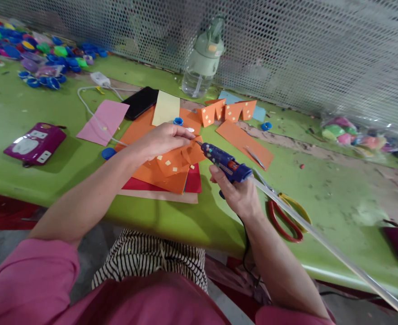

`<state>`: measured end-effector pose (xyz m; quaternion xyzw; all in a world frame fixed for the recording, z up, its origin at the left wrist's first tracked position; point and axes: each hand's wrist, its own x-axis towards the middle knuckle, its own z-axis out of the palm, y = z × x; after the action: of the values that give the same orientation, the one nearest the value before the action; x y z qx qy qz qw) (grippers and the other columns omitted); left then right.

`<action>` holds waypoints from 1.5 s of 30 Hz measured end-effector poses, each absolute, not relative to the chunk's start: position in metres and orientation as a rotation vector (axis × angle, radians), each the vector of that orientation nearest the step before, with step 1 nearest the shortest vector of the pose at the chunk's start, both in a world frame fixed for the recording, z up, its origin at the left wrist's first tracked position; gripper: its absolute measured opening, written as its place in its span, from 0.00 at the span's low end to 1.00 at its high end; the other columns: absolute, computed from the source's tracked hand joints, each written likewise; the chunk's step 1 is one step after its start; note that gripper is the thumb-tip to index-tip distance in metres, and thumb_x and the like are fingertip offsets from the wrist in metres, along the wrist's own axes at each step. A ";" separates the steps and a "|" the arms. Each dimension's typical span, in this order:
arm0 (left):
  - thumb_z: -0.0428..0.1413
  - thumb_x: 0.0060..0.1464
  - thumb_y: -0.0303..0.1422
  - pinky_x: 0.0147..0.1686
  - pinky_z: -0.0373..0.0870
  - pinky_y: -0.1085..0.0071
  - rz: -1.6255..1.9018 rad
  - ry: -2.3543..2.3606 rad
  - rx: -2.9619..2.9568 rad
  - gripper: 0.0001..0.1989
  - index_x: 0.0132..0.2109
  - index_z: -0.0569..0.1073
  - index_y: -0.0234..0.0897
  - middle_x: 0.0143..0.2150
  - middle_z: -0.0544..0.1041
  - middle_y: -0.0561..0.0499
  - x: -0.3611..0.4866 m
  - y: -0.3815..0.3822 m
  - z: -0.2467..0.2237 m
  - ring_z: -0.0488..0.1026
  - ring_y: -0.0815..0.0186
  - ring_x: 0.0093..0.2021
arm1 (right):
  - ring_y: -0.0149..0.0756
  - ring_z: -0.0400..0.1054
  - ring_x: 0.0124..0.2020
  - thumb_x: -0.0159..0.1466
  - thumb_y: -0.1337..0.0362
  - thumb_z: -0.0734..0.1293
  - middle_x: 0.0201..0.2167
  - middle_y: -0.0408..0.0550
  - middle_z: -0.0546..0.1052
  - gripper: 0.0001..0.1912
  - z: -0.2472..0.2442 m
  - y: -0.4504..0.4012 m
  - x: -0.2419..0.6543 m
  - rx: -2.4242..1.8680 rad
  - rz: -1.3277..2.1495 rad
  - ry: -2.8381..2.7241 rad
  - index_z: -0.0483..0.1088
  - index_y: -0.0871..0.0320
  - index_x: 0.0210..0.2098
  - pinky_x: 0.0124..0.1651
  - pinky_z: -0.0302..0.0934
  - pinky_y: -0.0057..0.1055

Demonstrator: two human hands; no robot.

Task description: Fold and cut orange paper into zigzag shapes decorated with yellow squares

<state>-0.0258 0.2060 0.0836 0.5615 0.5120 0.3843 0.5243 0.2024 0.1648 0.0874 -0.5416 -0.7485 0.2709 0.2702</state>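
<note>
My right hand is wrapped round a blue hot glue gun, with a long clear glue stick running out of its back. The gun's nozzle points left, at a folded orange paper piece dotted with small pale squares. My left hand pinches the upper edge of that piece close to the nozzle; whether they touch I cannot tell. Beneath lies a stack of orange sheets, with red paper showing below. Two folded orange pieces with pale squares stand behind.
Scissors lie right of my right hand, and tweezers on an orange strip. A water bottle stands by the mesh panel. Left are a black phone, pink paper, a purple power socket box and colourful small parts.
</note>
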 end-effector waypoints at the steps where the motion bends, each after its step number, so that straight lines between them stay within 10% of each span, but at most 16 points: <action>1: 0.59 0.55 0.26 0.66 0.61 0.63 0.921 1.224 1.344 0.12 0.46 0.81 0.37 0.64 0.74 0.47 -0.026 0.206 0.083 0.70 0.62 0.64 | 0.31 0.61 0.21 0.61 0.34 0.62 0.19 0.43 0.70 0.31 0.087 0.165 0.202 -1.464 0.732 -2.015 0.73 0.57 0.28 0.24 0.57 0.31; 45: 0.57 0.53 0.25 0.66 0.58 0.66 0.859 1.317 1.449 0.11 0.40 0.83 0.41 0.60 0.78 0.52 -0.027 0.204 0.089 0.69 0.63 0.65 | 0.32 0.58 0.19 0.59 0.33 0.62 0.17 0.41 0.69 0.30 0.092 0.163 0.198 -1.495 0.709 -2.044 0.72 0.55 0.29 0.27 0.57 0.32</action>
<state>-0.0267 0.2044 0.0894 0.5941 0.5400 0.3522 0.4810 0.1977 0.1631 0.0924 -0.5499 -0.7520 0.2610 0.2530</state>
